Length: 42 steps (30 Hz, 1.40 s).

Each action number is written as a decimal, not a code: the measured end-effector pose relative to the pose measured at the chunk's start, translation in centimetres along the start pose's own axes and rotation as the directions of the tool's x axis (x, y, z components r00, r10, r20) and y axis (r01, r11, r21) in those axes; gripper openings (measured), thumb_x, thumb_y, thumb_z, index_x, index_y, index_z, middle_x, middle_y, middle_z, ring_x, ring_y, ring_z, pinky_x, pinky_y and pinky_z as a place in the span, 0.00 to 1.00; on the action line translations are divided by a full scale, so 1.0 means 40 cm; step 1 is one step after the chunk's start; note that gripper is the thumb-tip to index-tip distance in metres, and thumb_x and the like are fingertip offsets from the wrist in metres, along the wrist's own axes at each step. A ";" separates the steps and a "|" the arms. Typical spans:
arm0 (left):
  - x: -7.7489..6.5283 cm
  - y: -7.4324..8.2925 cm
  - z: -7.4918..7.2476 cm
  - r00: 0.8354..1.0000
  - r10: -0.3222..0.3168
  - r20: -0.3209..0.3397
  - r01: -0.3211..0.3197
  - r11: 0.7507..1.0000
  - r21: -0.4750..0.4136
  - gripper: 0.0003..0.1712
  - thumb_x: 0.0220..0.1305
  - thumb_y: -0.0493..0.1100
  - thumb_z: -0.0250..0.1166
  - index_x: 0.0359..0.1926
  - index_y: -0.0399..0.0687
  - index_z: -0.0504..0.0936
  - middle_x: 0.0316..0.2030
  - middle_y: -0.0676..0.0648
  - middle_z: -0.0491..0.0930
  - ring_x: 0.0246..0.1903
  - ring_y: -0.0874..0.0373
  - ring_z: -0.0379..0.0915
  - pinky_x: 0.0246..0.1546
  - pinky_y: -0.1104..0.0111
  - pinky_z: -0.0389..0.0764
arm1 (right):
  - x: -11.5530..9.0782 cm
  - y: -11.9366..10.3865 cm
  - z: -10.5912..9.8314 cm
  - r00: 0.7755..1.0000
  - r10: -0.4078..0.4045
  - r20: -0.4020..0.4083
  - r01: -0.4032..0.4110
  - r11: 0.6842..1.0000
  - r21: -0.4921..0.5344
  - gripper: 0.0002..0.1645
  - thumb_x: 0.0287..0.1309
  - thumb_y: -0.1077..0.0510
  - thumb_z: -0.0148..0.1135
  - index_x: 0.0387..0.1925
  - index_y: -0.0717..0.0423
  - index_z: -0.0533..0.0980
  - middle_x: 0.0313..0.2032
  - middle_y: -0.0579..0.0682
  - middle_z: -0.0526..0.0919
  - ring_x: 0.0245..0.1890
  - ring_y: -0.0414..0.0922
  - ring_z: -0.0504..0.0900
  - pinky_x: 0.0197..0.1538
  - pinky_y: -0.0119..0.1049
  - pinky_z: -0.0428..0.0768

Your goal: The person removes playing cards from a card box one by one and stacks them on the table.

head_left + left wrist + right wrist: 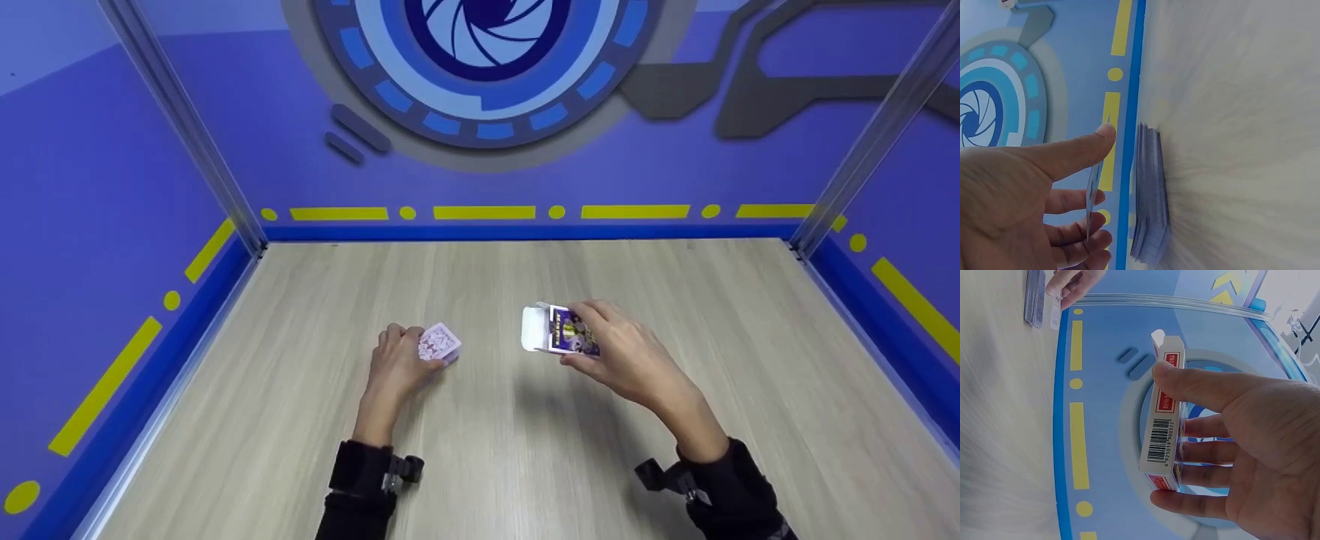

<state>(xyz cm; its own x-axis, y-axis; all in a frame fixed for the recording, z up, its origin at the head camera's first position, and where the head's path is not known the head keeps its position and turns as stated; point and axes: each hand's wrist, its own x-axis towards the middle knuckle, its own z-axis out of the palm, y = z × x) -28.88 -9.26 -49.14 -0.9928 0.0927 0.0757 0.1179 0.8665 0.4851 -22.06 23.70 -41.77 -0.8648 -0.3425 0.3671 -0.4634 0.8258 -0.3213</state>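
My left hand (394, 364) pinches a thin playing card (1093, 188) between thumb and fingers, its patterned pink-and-white back (439, 343) facing up in the head view. Just below that card, a stack of playing cards (1151, 197) lies on the table, its edges a little uneven. To the right, my right hand (634, 360) grips a small card box (573, 330) above the table, thumb on one narrow side and fingers on the other. The box's white end flap (534, 328) hangs open toward the left hand. A barcode (1159, 440) shows on the box's side.
A pale wood-grain table (480, 450) lies under both hands. Blue panels with yellow marks (484, 213) close it in at the back and sides, with metal posts (187, 120) at the corners. Each wrist wears a black strap with a small camera (411, 469).
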 end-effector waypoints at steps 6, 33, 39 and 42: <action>0.000 -0.012 0.014 1.000 -0.008 0.024 0.008 1.000 0.021 0.40 0.54 0.49 0.81 0.63 0.32 0.78 0.54 0.32 0.73 0.56 0.38 0.69 0.56 0.47 0.72 | -0.002 0.000 0.001 1.000 -0.013 -0.003 0.013 1.000 -0.007 0.40 0.53 0.50 0.81 0.64 0.59 0.74 0.57 0.58 0.80 0.48 0.53 0.82 0.44 0.50 0.83; -0.010 0.029 -0.026 0.999 0.017 -0.051 -0.018 1.000 -0.013 0.39 0.65 0.52 0.74 0.68 0.33 0.74 0.59 0.32 0.76 0.60 0.37 0.71 0.61 0.47 0.72 | -0.005 -0.002 -0.003 1.000 -0.009 0.003 0.009 1.000 0.003 0.41 0.52 0.52 0.82 0.65 0.60 0.74 0.58 0.61 0.79 0.50 0.55 0.82 0.46 0.52 0.83; -0.049 0.134 -0.057 0.935 0.176 -0.309 -0.225 0.966 -0.130 0.12 0.67 0.43 0.72 0.47 0.42 0.85 0.43 0.45 0.83 0.45 0.49 0.81 0.44 0.58 0.81 | -0.001 -0.003 -0.001 1.000 -0.023 -0.003 0.023 1.000 0.003 0.43 0.49 0.54 0.83 0.65 0.61 0.74 0.58 0.60 0.79 0.54 0.57 0.80 0.51 0.53 0.82; -0.076 0.190 -0.062 0.901 0.237 -0.362 -0.332 0.916 -0.227 0.04 0.68 0.39 0.70 0.40 0.43 0.84 0.37 0.49 0.82 0.38 0.54 0.80 0.38 0.64 0.81 | 0.000 -0.007 0.002 1.000 -0.028 -0.002 0.028 1.000 -0.005 0.43 0.49 0.54 0.84 0.65 0.60 0.74 0.59 0.59 0.79 0.56 0.56 0.79 0.51 0.54 0.81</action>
<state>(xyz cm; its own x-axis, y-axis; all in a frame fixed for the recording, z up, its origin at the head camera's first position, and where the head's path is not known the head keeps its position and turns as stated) -24.91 -4.16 -43.53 -0.8596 0.1117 0.4986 0.4423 0.6513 0.6166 -21.95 23.41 -41.73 -0.8513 -0.3645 0.3773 -0.4862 0.8183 -0.3065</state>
